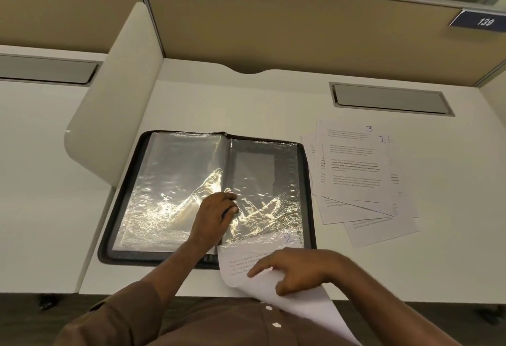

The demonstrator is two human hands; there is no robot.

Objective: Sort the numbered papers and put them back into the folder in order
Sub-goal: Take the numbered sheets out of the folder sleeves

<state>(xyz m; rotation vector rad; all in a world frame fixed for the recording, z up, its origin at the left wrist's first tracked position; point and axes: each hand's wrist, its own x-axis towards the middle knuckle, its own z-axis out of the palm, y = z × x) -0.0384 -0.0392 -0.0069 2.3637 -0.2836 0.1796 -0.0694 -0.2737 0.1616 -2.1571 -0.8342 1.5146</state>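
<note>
A black zip-edged display folder [208, 195] lies open at the centre of the frame on a smooth white desk [246, 99], its two pages of clear, crinkled plastic sleeves [169, 181] glaring with reflected light; the left hand [215, 215], low centre, has its fingers curled at the sleeve edge beside the spine, apparently pinching the film, though the glare hides the exact contact; the right hand [297, 270], at the bottom centre, grips a white printed sheet [273, 252] marked with a handwritten 2, its upper end lying under the right-hand sleeve and its lower end curling off the desk edge towards the brown buttoned shirt [219, 323]; at the right of the frame, a fanned, overlapping stack of loose printed papers [361, 175] lies flat, the topmost numbered 3; above it a grey rectangular cable hatch [388, 99] is set in the desk; a tan fabric partition [273, 22] runs across the top.
</note>
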